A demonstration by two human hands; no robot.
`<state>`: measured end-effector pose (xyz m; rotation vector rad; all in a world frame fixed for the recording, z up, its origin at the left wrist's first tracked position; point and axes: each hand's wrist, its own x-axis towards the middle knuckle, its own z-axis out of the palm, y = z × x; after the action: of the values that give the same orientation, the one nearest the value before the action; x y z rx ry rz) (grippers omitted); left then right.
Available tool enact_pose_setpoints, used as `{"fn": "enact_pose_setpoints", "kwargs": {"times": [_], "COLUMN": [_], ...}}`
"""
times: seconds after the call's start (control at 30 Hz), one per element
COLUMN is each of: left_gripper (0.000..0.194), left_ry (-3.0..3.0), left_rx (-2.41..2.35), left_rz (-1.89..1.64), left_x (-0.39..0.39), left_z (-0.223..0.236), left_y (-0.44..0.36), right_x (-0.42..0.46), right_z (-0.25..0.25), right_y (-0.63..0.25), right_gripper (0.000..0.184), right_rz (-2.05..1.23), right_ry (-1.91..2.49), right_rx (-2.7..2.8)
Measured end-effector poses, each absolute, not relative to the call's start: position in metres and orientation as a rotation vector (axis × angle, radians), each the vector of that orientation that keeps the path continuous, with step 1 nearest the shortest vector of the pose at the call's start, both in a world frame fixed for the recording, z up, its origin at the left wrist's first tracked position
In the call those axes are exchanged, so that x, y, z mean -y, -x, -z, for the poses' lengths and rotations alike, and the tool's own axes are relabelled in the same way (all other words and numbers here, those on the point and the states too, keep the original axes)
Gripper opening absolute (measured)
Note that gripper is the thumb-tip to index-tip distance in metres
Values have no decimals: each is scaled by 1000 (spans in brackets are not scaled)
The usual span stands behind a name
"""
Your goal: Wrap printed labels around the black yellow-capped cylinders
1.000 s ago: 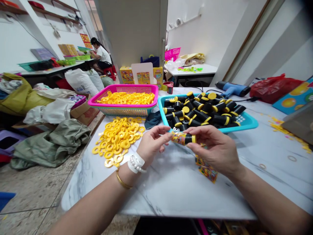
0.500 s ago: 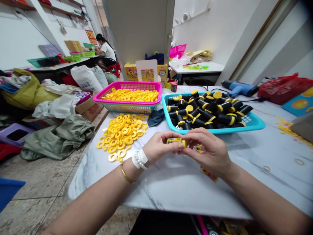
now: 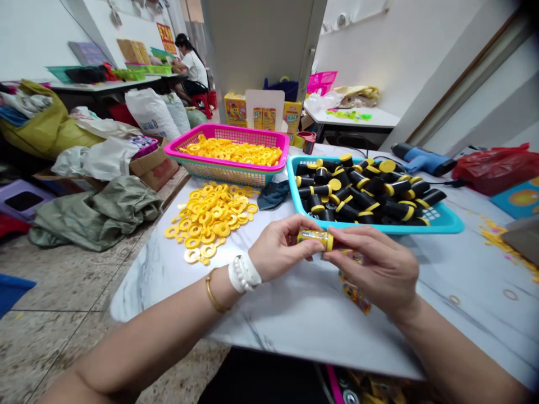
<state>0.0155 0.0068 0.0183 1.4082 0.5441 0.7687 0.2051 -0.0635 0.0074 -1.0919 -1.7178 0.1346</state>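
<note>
A small cylindrical tube [image 3: 311, 238] with a yellow end cap and a printed yellow wrapper lies level between my hands above the table. My left hand [image 3: 273, 249] is closed round its left end, thumb along the near side. At the capped end, the fingertips of my right hand [image 3: 381, 266] pinch the tube. Below the right hand, printed wrappers [image 3: 357, 298] rest on the table, partly hidden by the fingers. Just behind both hands stands a blue basket [image 3: 450, 222] of black tubes [image 3: 357, 199] with yellow caps.
Yellow ring-shaped pieces [image 3: 213, 219] are heaped left of my hands. More fill a pink basket [image 3: 280, 164] behind them. A dark cloth [image 3: 272, 195], a blue heat gun [image 3: 423, 160] and a red bag [image 3: 492, 168] lie on the marble-patterned table [image 3: 269, 320]. A person [image 3: 194, 67] sits far left.
The printed wrapper, earlier over only part of the black tube, now covers its visible body up to the yellow cap. My left hand has moved onto the tube. The camera view has shifted slightly.
</note>
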Motion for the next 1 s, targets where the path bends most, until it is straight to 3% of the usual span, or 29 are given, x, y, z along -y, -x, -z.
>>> {"fn": "enact_pose_setpoints", "kwargs": {"times": [0.17, 0.3, 0.4, 0.57, 0.7, 0.77, 0.87, 1.0], "left_gripper": [19, 39, 37, 24, 31, 41, 52, 56], "left_ry": [-1871, -1790, -1673, -1935, -1673, -1540, -1424, -1228], "left_rx": [-556, -690, -641, -588, -531, -582, -646, -506], "left_rz": [-939, -839, -734, -970, -786, -718, -688, -562], "left_x": [1, -10, -13, -8, -11, -14, -15, -14], "left_z": [-24, -20, -16, -18, -20, -18, -13, -8], "left_y": [-14, -13, -14, -13, -15, -16, -18, -19], "right_x": [62, 54, 54, 57, 54, 52, 51, 55], "right_z": [3, 7, 6, -1, -9, -11, -8, 0], "right_y": [-197, -204, -205, -193, -199, -206, -211, -209], "right_gripper": [25, 33, 30, 21, 27, 27, 45, 24], "right_rz": [-598, -383, -269, -909, -1283, -1287, -1193, -1012], "right_ry": [1094, 1005, 1014, 1148, 1096, 1019, 938, 859], "right_rx": [1432, 1534, 1569, 1199, 1175, 1234, 1340, 1396]}}
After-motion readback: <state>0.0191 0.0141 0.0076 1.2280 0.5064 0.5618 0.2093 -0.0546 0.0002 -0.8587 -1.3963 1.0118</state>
